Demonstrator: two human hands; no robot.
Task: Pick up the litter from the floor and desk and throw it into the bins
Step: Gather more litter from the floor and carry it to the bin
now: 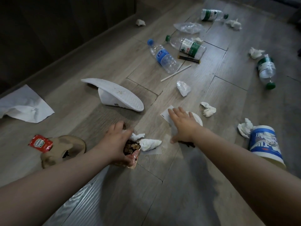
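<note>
- A grey wood-grain plank floor (187,185) fills the view, strewn with litter. No bin is in sight, so this reads as the gathering stage, with much left to collect.
- A white slipper (120,95) lies overturned, its ribbed rubbery sole facing up.
- A creased white paper sheet (24,106) lies flat at far left.
- A blue-and-white paper cup (264,145) lies on its side at right.
- A clear, ridged blue-capped bottle (163,57) lies well beyond the hands, with green-labelled bottles near it.
- The left hand (116,141) is low at the floor, fingers curled around a glossy, crinkled snack wrapper (132,149).
- The right hand (182,124) reaches forward, fingers straight and spread, holding nothing, above a round white lid (198,119) and a flat paper slip (165,114).
- Next, that hand likely needs to lower and close on the lid. The thin slip may need an edge lifted first.
- A soft crumpled tissue (149,144) lies just beside the wrapper.
- A small red ketchup packet (40,143) lies at left.
</note>
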